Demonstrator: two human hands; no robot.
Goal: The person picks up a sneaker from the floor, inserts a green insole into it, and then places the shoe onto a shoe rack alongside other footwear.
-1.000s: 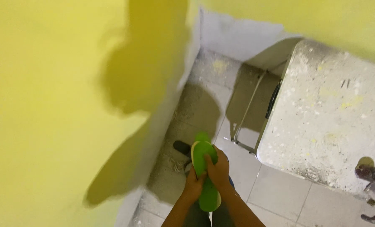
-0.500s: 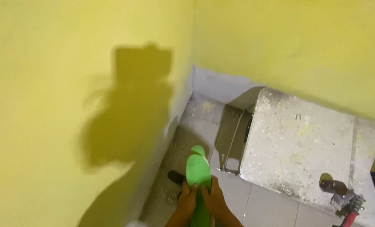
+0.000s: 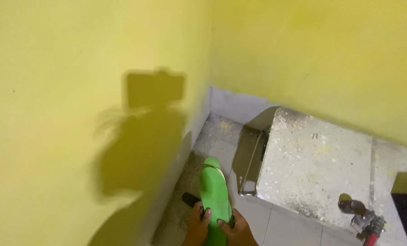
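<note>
Bright green, smooth, long and curved like a plastic paddle or sole (image 3: 214,193), a pale patch near its rounded tip, held low in the corner above the tiled floor (image 3: 285,228). Gripped from both sides: left hand (image 3: 196,225) wrapped on its left edge, right hand (image 3: 234,230) clasping the right, fingers curled shut on it. Looks mid-carry; next calls for a steady two-handed hold. Close by: yellow wall (image 3: 53,91), speckled metal box (image 3: 313,164), tap with red hose (image 3: 360,218)

The light is bright and warm, from behind the person; a hard shadow falls on the yellow wall (image 3: 76,91), slightly blurred.
</note>
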